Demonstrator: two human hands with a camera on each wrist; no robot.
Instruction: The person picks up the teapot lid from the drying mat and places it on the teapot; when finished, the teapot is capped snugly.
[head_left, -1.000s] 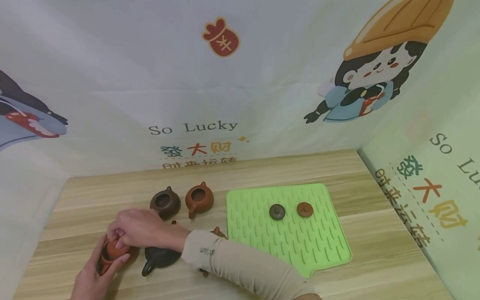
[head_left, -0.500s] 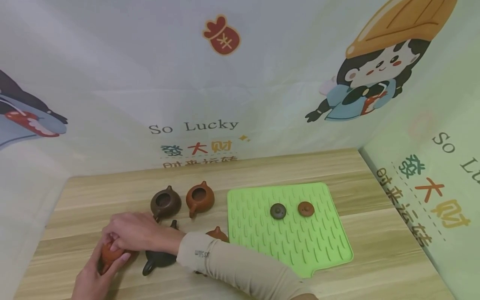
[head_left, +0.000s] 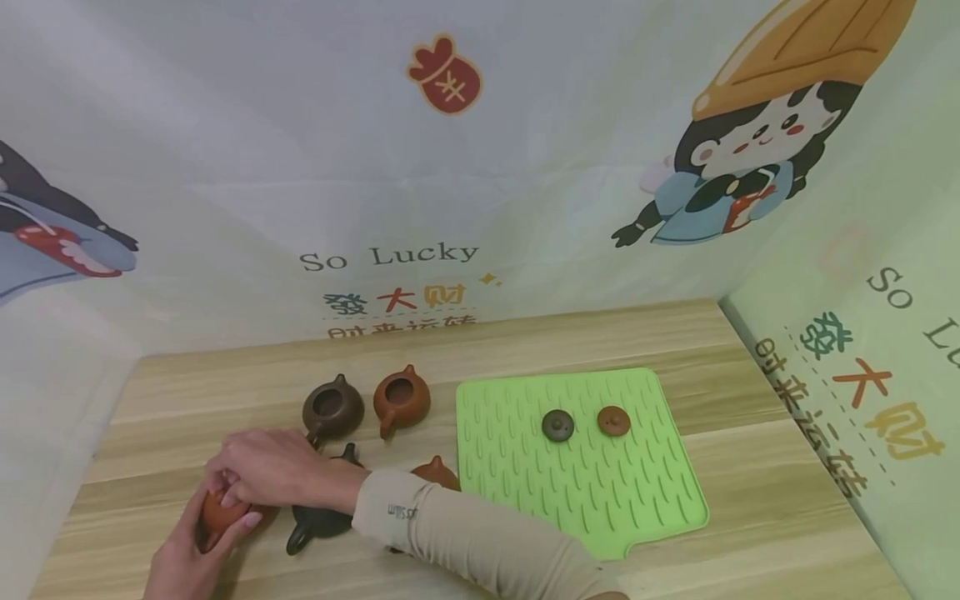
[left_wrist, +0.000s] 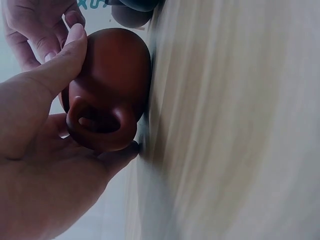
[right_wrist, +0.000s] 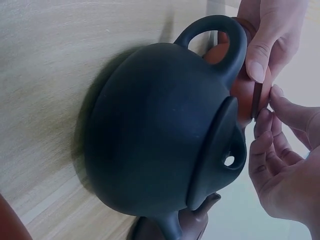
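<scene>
At the front left of the table, my left hand [head_left: 183, 546] grips a reddish clay teapot [left_wrist: 120, 65], thumb on one side and fingers on the other. Its loop handle faces the left wrist camera. My right hand [head_left: 262, 462] reaches across from the right and holds the teapot's lid [right_wrist: 264, 92] by the top with its fingertips. The lid lies over the opening, a dark seam showing between it and the body; the knob is hidden by fingers. Right beside stands a black teapot [right_wrist: 145, 125] with its lid on, partly under my right wrist in the head view.
Behind are a dark brown teapot [head_left: 347, 421] and an orange-brown teapot [head_left: 408, 412], both lidless. Another orange-brown teapot [head_left: 437, 472] is mostly hidden by my right sleeve. On the green mat [head_left: 517, 492] lie a dark lid [head_left: 557, 425] and a reddish lid [head_left: 613, 421].
The lid in my right hand was tilted with a dark gap showing at the teapot's opening; it has come down over the opening. My left hand keeps its grip on the teapot.
</scene>
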